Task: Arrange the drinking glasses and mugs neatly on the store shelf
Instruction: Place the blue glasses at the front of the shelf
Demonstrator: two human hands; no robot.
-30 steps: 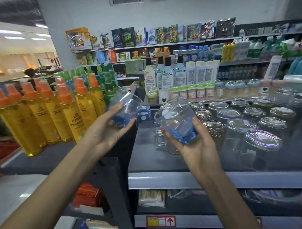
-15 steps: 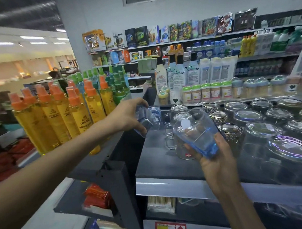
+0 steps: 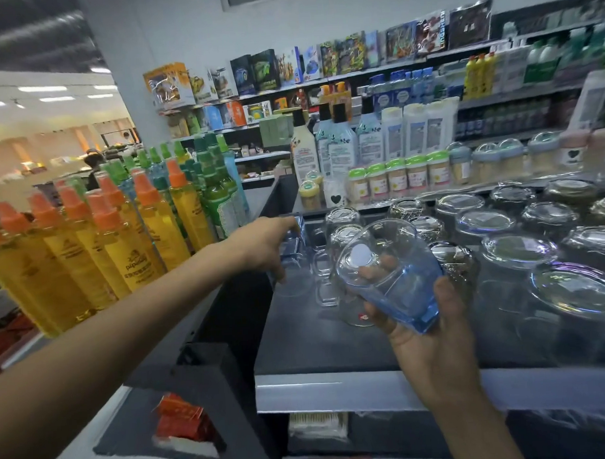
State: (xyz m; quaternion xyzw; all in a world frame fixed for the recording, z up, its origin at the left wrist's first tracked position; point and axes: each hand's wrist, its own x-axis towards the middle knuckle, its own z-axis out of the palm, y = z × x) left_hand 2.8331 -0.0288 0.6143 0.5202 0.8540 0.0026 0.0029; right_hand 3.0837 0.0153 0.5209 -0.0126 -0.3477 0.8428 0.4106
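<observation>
My left hand [image 3: 265, 246] reaches to the back left of the dark shelf [image 3: 298, 339] and grips a blue-tinted glass [image 3: 295, 250] that stands there upside down. My right hand [image 3: 432, 341] holds a second blue-tinted glass [image 3: 388, 274] tilted above the shelf's front, its blue base toward my palm and a white sticker showing inside. Two clear handled mugs [image 3: 343, 258] stand upside down between the two hands. Rows of upturned clear glasses [image 3: 518, 252] fill the shelf to the right.
Yellow spray bottles with orange caps [image 3: 99, 250] crowd the neighbouring shelf on the left, green ones behind them. Small jars and lotion bottles [image 3: 394, 157] line the back edge. A grey shelf lip [image 3: 334, 389] runs along the front, with stock on the shelf below.
My left hand has stretched forward and lowered its glass upside down onto the back left of the shelf. My right hand has stayed near the front with its glass tilted.
</observation>
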